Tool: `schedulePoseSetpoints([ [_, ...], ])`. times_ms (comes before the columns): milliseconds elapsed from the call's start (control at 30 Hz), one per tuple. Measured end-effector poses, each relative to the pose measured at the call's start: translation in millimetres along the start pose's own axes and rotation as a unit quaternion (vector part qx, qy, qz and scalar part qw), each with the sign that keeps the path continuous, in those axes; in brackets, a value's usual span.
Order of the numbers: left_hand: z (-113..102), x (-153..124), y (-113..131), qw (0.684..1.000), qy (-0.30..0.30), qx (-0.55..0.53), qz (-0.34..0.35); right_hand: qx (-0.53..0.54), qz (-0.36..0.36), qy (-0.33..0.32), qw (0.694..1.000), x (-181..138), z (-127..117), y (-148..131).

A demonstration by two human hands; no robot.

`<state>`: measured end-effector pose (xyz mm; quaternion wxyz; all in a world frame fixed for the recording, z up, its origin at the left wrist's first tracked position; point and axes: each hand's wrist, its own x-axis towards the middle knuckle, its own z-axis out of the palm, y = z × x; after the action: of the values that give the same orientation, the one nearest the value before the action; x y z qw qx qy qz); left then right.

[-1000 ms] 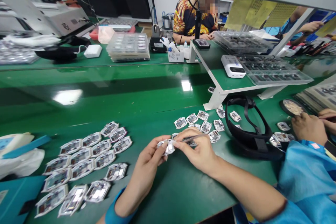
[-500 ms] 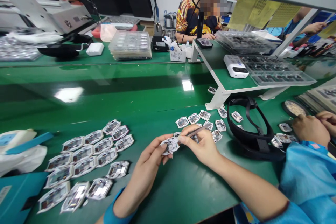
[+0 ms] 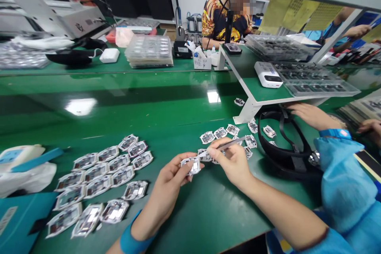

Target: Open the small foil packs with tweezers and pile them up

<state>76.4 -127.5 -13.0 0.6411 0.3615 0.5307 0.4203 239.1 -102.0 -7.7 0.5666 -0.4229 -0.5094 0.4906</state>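
My left hand (image 3: 171, 178) pinches a small white-edged circuit piece (image 3: 190, 164) just above the green bench. Beside it, my right hand (image 3: 233, 160) grips thin metal tweezers (image 3: 226, 145) whose tip points at that piece. Several similar pieces lie in rows on the left (image 3: 104, 176). A smaller scatter of them (image 3: 228, 133) sits just beyond my right hand.
A co-worker in a blue sleeve (image 3: 342, 166) reaches a hand (image 3: 306, 114) toward a black headband loop (image 3: 282, 147) at the right. A white raised shelf (image 3: 250, 87) carries clear trays (image 3: 315, 79) and a white device (image 3: 267, 75). Another person (image 3: 226, 18) sits across the bench.
The co-worker's hand at the right has stretched left, over the black headband loop. My right hand has tilted the tweezers up a little; my left hand keeps the piece.
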Motion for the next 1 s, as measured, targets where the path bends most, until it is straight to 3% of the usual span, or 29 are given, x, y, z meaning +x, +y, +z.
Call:
schedulePoseSetpoints([
  [333, 2.0, 0.3, -1.2, 0.999, -0.004, -0.039, 0.001, -0.004, 0.000, 0.005, 1.000, 0.5, -1.8, 1.5],
  [500, 2.2, -2.4, 2.1, 0.996, -0.003, -0.086, 0.008, -0.041, 0.005, -0.040, 0.998, 0.0, -1.5, 4.5],
  [800, 2.2, -4.4, 1.9, 0.999, -0.010, -0.052, -0.004, -0.086, -0.001, -0.092, 0.992, -0.5, 0.2, 7.8],
  [1000, -0.2, -3.2, 1.4, 1.000, 0.003, -0.027, 0.012, -0.050, 0.051, -0.113, 0.991, 0.8, -0.2, 8.1],
])
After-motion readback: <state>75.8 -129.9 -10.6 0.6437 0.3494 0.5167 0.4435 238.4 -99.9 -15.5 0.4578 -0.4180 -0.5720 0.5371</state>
